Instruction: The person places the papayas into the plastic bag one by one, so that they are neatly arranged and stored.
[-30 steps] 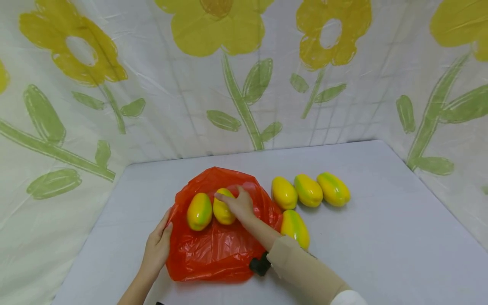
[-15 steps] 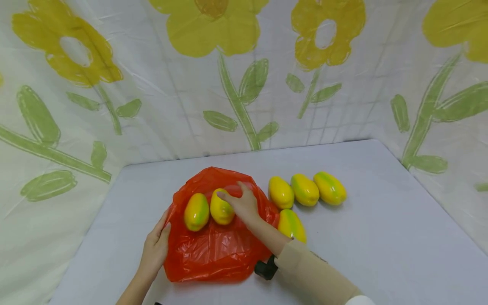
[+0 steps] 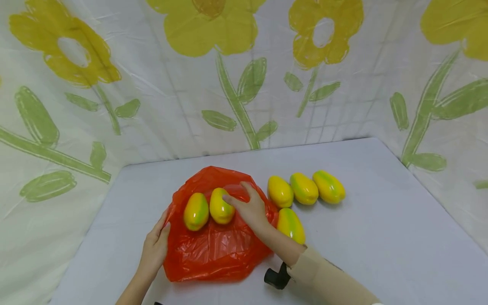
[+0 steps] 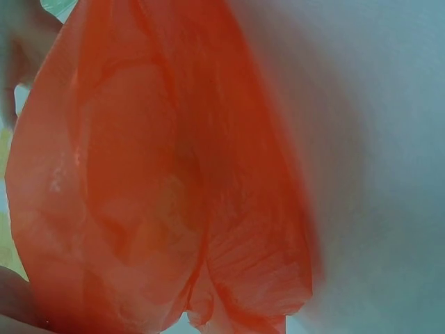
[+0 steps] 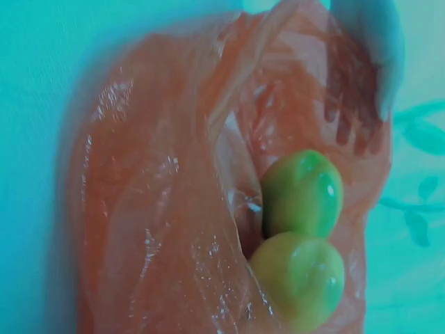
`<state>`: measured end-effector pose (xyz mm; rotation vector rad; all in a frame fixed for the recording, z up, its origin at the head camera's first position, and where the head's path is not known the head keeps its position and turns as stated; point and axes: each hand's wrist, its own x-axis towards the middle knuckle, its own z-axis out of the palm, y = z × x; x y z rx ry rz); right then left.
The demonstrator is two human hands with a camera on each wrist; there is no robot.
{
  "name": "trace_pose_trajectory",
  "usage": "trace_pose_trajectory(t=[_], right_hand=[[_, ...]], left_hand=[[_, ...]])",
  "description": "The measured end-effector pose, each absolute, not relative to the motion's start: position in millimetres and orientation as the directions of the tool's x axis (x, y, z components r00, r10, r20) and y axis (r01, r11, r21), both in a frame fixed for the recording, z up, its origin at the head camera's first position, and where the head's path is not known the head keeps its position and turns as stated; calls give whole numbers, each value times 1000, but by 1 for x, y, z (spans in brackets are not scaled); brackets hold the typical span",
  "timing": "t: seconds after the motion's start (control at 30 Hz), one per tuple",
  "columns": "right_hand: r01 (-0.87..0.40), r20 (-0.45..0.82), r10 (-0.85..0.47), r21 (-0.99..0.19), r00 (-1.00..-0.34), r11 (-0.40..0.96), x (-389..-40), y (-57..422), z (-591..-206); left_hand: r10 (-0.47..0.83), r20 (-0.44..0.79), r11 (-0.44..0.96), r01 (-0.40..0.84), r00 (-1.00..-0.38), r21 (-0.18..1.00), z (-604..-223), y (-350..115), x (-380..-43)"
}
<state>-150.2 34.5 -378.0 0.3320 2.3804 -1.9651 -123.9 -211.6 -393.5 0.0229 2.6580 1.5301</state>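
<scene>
A red plastic bag lies spread with its mouth up. Two glossy yellow-green papayas rest in it side by side, the left papaya and the right papaya. At the bag's left rim my left hand grips the plastic, fingers behind it and thumb at the edge. In the right wrist view those fingers show through the translucent bag. My right hand hovers over the bag's right side, thumb and fingers spread, thumb close beside the right papaya. Whether it touches cannot be told.
Three more papayas sit in a row right of the bag. Another papaya lies below them, partly behind the right forearm. A black wrist camera hangs under the right sleeve. A flower-printed curtain borders the white table.
My right hand has let go of the right papaya, moving slightly right with its fingers opening. That papaya stays in the bag. The left hand keeps its grip on the rim.
</scene>
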Motion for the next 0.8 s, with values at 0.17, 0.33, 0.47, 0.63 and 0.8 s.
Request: trace_pose_trajectory(t=[0.17, 0.33, 0.47, 0.63, 0.8], right_hand=[[201, -183, 121, -968, -976, 151, -139, 42, -375], [192, -184, 85, -975, -979, 107, -128, 52, -375], [196, -191, 64, -977, -980, 87, -121, 58, -376], [213, -210, 44, -975, -977, 68, -113, 64, -378], [195, -193, 36, -978, -981, 78, -101, 70, -378]], left_hand=[[53, -56, 504, -22, -997, 863, -392, -211, -123], [62, -54, 507, -15, -997, 862, -391, -210, -123], [65, -41, 511, -2, -997, 860, -391, -210, -123], [64, -31, 512, 6, -997, 859, -392, -210, -122], [70, -49, 507, -7, -996, 862, -392, -210, -122]])
